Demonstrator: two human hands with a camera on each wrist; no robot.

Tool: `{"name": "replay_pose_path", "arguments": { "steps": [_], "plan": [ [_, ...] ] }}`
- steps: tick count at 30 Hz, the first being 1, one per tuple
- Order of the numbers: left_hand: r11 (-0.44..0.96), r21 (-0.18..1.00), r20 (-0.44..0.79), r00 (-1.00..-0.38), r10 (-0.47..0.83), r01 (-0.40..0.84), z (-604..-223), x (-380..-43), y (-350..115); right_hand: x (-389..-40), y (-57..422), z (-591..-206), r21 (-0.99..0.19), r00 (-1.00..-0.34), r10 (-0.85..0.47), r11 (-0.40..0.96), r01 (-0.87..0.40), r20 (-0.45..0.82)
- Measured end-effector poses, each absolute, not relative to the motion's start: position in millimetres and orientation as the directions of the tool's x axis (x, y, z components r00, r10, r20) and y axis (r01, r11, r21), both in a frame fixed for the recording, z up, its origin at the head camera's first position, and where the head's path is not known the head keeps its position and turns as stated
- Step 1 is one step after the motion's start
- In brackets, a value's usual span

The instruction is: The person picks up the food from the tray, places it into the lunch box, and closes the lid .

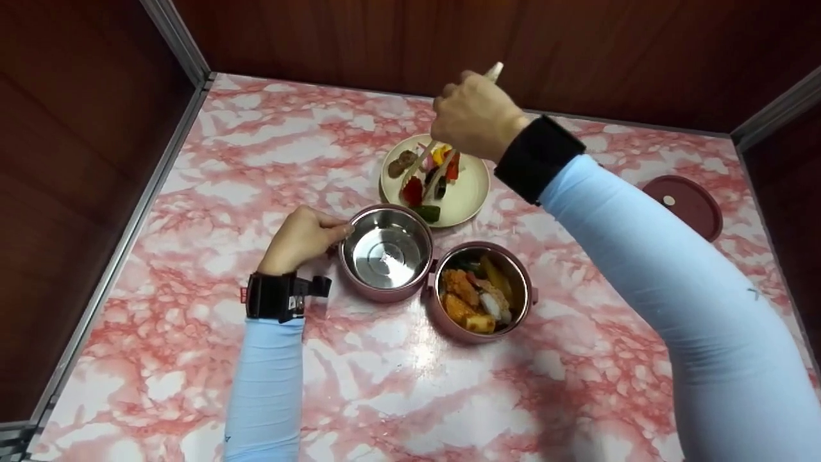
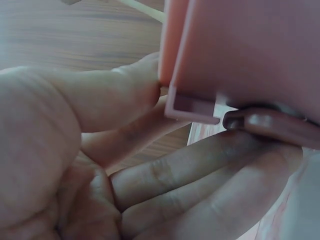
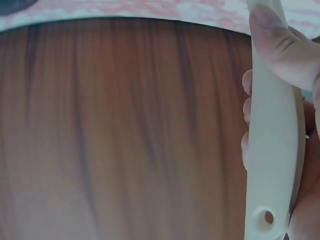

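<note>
Cream tongs (image 3: 274, 135) are gripped in my right hand (image 1: 474, 115), their arms pointing down over a cream plate (image 1: 471, 192) of food. Between the tong tips shows a red piece of food (image 1: 412, 190); whether they squeeze it I cannot tell. On the plate lie brown meat pieces (image 1: 401, 163), yellow and red pieces, and a green piece (image 1: 426, 213) near the front rim. My left hand (image 1: 300, 239) holds the left side of a round pink lunch container (image 1: 385, 295) with a bare steel inside, thumb at the rim and fingers below by its clip (image 2: 270, 125).
Touching or nearly touching on the right stands a second pink container (image 1: 478, 337) filled with cooked food. A dark red round lid (image 1: 696, 205) lies at the far right, partly behind my right sleeve. Dark wood-look panels (image 1: 353, 38) border the marbled table (image 1: 269, 147).
</note>
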State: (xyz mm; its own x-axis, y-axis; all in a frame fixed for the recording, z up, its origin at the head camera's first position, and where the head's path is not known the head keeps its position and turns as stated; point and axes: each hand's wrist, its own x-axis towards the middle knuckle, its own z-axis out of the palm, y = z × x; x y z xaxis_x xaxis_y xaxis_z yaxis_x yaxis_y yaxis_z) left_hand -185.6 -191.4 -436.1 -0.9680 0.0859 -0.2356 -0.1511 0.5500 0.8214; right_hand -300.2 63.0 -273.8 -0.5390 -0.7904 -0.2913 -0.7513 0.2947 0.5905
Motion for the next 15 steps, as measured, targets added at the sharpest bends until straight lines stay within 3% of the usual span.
{"name": "replay_pose_path", "arguments": {
  "steps": [5,15],
  "plan": [
    [0.548,0.825,-0.224,-0.97,0.093,-0.138,-437,-186,-192,-292,45,-279,0.641,-0.537,-0.779,0.236,-0.73,-0.324],
    [0.525,0.834,-0.258,-0.961,0.098,-0.171,-439,-189,-189,-301,75,-269,0.528,-0.635,-0.685,0.413,-0.742,-0.357]
  ]
}}
